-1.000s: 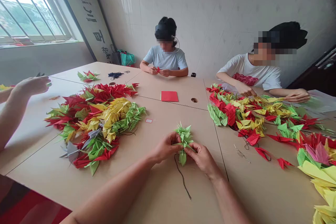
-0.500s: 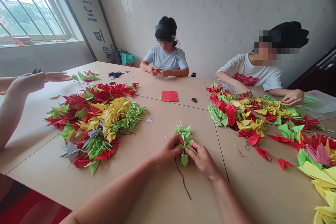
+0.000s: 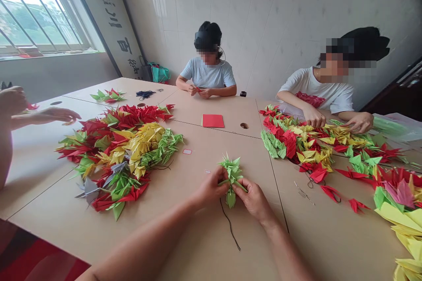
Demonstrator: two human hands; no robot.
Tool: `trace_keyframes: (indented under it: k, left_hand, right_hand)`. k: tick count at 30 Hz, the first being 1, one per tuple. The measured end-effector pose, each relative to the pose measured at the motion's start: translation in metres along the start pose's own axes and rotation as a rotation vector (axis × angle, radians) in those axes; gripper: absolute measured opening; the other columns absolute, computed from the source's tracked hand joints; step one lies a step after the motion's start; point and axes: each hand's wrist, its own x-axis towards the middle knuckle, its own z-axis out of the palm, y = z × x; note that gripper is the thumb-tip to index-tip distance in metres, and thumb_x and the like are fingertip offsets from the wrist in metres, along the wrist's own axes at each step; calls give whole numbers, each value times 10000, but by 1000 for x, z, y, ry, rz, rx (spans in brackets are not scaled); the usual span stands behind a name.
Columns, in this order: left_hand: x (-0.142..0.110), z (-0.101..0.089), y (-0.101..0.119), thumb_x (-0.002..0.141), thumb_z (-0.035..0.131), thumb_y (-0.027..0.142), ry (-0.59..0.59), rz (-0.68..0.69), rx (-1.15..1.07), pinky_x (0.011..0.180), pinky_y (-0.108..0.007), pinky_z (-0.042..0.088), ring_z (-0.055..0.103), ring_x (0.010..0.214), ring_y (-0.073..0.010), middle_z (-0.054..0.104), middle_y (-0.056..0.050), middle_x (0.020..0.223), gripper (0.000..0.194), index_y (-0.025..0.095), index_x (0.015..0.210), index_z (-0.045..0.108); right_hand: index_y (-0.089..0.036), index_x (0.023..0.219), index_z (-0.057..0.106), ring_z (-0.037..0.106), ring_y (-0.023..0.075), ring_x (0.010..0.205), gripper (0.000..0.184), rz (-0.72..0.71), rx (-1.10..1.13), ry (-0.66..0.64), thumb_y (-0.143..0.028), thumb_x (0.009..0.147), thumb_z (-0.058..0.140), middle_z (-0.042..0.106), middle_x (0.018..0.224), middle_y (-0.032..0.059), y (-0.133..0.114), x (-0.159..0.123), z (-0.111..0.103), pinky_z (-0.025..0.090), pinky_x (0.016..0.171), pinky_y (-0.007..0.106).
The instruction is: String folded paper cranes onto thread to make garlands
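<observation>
Low over the front middle of the table, my left hand (image 3: 212, 185) and my right hand (image 3: 253, 195) pinch opposite sides of a bunch of green folded paper cranes (image 3: 232, 167). The fingers of both are closed on green paper points near the middle of the bunch. More green folded paper hangs below the fingertips. A dark thread (image 3: 230, 224) trails from the bunch onto the table, its loose end toward me. My fingers partly hide where the paper and thread meet.
A large pile of paper cranes (image 3: 132, 140) lies to the left, and crane strings (image 3: 296, 140) spread at right. A red paper stack (image 3: 212, 120) lies ahead. A needle-like wire (image 3: 303, 192) rests right of my hands. Co-workers' hands (image 3: 314, 116) are at right, others at left.
My hands stay nearly in place on the green cranes. At left a co-worker's hands have shifted about; at right, another co-worker's hands have come closer together over the crane strings.
</observation>
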Motion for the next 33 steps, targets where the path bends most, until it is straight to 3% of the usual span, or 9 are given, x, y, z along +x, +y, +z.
trace_keyframes:
  k: [5,8,11,15,22,28,33]
  left_hand:
    - [2,-4,0,774,517,224,59,-73,-103,516,-207,343,404,538,-67,417,59,623,160,188,738,365]
    - [3,-6,-1,768,540,281,110,-126,-185,544,-222,393,455,538,-73,442,60,625,187,190,755,377]
    - [4,-8,-1,764,552,335,145,-175,-240,570,-236,423,506,568,-87,464,57,637,217,192,772,389]
    - [2,-9,4,753,581,373,124,-183,-299,601,-239,430,534,625,-95,487,47,686,250,191,785,413]
    - [0,-9,11,740,624,345,17,-125,-247,687,-253,409,535,741,-116,561,3,785,259,173,890,501]
    - [-3,-9,14,744,571,209,-107,-174,-322,783,-313,424,561,814,-140,600,-27,887,268,186,1000,494]
    - [-1,-8,5,707,629,224,-64,-126,-240,695,-276,407,542,764,-136,582,-25,855,305,172,980,503]
  right_hand:
    - [-171,780,594,520,137,624,285,7,109,-37,-451,806,547,585,664,-7,-4,-1,0,397,573,241]
    - [-182,926,598,591,169,813,246,-2,172,-100,-394,803,580,658,879,39,-7,-3,1,448,727,276]
    - [-198,1041,556,584,187,960,297,13,206,-113,-319,777,620,638,1044,67,-7,-3,3,442,843,320]
    - [-203,1054,533,595,186,947,339,35,231,-97,-260,739,646,646,998,60,-3,-2,4,453,845,334]
    - [-198,939,558,615,198,845,314,92,381,4,-384,714,671,656,899,58,-2,1,2,487,718,316]
    - [-198,861,565,587,146,713,278,116,509,101,-358,687,710,617,829,14,-3,-1,-2,470,649,274]
    - [-183,826,609,580,149,736,226,117,473,48,-351,702,696,628,785,10,-6,-2,-2,463,706,286]
